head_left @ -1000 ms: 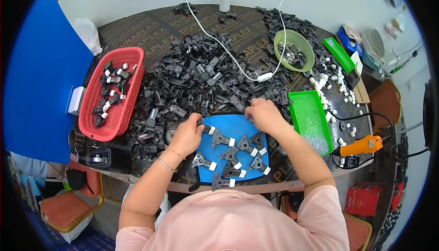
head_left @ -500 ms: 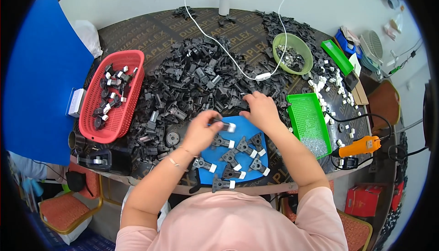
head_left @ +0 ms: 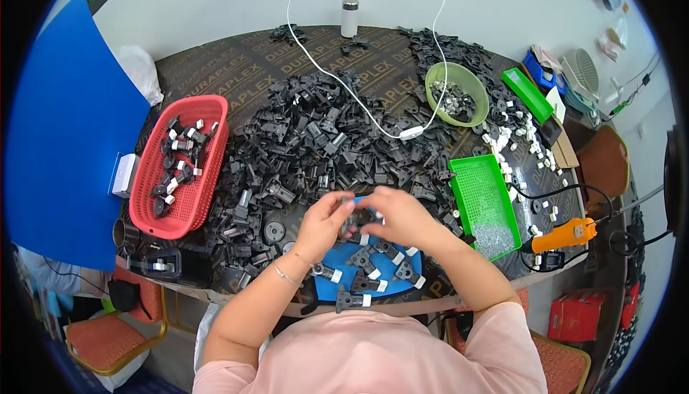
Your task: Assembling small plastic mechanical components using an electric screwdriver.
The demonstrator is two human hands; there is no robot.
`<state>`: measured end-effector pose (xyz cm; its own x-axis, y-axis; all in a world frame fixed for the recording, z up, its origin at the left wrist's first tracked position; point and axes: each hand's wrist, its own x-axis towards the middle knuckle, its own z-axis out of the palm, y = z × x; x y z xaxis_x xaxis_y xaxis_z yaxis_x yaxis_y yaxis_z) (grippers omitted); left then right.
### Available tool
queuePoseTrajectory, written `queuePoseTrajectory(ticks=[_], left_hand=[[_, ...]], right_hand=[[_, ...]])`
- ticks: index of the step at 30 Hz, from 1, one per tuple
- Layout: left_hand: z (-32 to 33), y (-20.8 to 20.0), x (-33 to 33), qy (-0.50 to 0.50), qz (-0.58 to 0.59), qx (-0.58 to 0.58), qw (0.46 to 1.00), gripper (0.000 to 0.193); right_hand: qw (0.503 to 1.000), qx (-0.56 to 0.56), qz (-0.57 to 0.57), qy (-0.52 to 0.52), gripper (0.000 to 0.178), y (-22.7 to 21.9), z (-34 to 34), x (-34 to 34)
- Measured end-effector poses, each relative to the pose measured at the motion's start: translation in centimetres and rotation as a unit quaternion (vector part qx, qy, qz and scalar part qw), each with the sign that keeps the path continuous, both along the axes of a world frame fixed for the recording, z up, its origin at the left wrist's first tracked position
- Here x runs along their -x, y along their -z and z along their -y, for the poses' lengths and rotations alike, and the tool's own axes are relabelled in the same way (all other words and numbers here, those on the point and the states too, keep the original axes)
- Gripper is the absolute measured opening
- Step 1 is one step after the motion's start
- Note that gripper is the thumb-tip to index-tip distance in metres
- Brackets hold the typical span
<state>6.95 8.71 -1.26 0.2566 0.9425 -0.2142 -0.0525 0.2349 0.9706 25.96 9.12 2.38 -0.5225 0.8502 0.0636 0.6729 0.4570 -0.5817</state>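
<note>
My left hand [head_left: 324,225] and my right hand [head_left: 399,216] are close together over a blue mat [head_left: 327,290]. Between their fingertips is a black plastic part [head_left: 364,216], partly covered by the fingers. My left thumb and fingers pinch it from one side, and my right fingers close on it from the other. Whether a second small piece is among the fingers is hidden. Below the hands, several black parts with white caps lie on the mat; one black capped part [head_left: 352,300] lies at its near edge.
A large heap of black parts [head_left: 316,135] covers the middle. At left stands a red basket [head_left: 215,171] holding capped parts. Rightward are a green tray [head_left: 474,186] of small clear pieces, a light green bowl [head_left: 482,110], loose white caps [head_left: 531,132] and an orange electric screwdriver [head_left: 563,236].
My right hand has come back from the heap's near edge toward my left hand. Both hands now meet at the part. The whole view has shifted slightly.
</note>
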Motion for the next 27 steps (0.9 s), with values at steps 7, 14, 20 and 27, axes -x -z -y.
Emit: queuePoseTrajectory(ticks=[7,14,20,27], left_hand=[[2.3,-1.7,3.6,-0.038,0.093,0.102,0.99,0.02],[3.4,-1.0,4.9,-0.039,0.131,0.108,0.985,0.02],[3.4,-0.8,5.7,-0.081,0.182,0.115,0.973,0.022],[2.9,-0.5,5.2,-0.058,0.226,0.134,0.963,0.028]], right_hand=[[0.967,-0.075,0.037,0.241,0.02,1.5,-10.7,-6.1],[0.968,0.008,0.158,0.193,0.028,4.1,-20.2,-8.7],[0.934,-0.04,0.303,0.184,0.037,4.6,-18.8,-5.5],[0.966,-0.105,0.1,0.216,0.026,4.9,-18.3,-7.5]])
